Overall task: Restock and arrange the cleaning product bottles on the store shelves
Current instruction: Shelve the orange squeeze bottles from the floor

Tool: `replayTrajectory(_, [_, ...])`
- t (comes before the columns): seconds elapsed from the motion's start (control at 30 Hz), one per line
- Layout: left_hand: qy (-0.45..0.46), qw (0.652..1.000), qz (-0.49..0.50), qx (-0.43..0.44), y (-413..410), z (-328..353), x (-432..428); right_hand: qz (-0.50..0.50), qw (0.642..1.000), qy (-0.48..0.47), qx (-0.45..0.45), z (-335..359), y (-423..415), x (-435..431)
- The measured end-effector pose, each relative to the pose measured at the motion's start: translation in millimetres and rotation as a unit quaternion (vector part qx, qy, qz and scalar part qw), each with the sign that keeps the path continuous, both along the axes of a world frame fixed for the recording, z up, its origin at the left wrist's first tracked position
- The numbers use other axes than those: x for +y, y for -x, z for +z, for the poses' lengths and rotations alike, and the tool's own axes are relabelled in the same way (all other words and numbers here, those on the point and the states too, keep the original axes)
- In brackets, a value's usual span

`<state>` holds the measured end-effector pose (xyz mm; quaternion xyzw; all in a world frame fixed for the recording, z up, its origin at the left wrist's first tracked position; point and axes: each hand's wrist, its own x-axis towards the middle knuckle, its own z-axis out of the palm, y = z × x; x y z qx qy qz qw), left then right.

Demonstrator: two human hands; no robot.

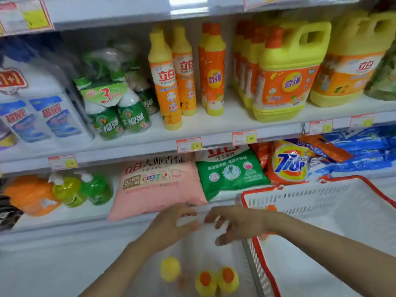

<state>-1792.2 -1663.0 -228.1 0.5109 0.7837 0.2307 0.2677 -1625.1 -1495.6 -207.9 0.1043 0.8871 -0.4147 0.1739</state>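
On the middle shelf (137, 136) stand tall yellow-and-orange dish soap bottles (166, 82), orange-capped bottles (214, 69) beside them, and big yellow jugs (285, 71) to the right. Three bottles stand on the floor below me: one with a yellow cap (170, 269) and two with orange caps (216, 279). My left hand (171, 224) and my right hand (233, 224) hover above them, fingers spread and loosely curled, holding nothing. The two hands almost meet in front of the lowest shelf.
A white plastic basket with a red rim (321, 202) sits at the right, next to my right arm. The lower shelf holds a pink detergent bag (154, 185), a green bag (231, 172), a Tide bag (289, 163) and pump bottles (85, 189). Green spray bottles (115, 103) stand left of the dish soap.
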Motion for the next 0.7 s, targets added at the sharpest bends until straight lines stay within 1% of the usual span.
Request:
replayTrajectory(0.07, [0.084, 0.995, -0.060, 0.012, -17, -24, -25, 0.062, 0.992, -0.034, -0.104, -33, -10, -19])
replayTrajectory(0.13, [0.132, 0.980, -0.121, 0.084, -33, -46, -40, 0.095, 0.980, -0.090, -0.153, -59, -16, -32])
replayTrajectory(0.2, [0.144, 0.968, -0.152, 0.136, -46, -69, -46, 0.088, 0.976, -0.129, -0.154, -79, -22, -44])
replayTrajectory(0.3, [0.125, 0.965, -0.140, 0.185, -63, -89, -45, 0.058, 0.978, -0.170, -0.109, -103, -32, -58])
replayTrajectory(0.37, [0.134, 0.968, -0.124, 0.172, -71, -97, -44, 0.026, 0.981, -0.177, -0.070, -115, -37, -59])
replayTrajectory(0.43, [0.143, 0.975, -0.103, 0.136, -74, -109, -43, -0.002, 0.984, -0.171, -0.046, -120, -40, -57])
replayTrajectory(0.57, [0.100, 0.990, -0.070, 0.066, -71, -124, -46, -0.046, 0.987, -0.152, -0.003, -113, -47, -46])
replayTrajectory(0.7, [0.034, 0.999, 0.014, -0.005, -58, -115, -48, -0.113, 0.987, -0.099, 0.059, -83, -51, -29])
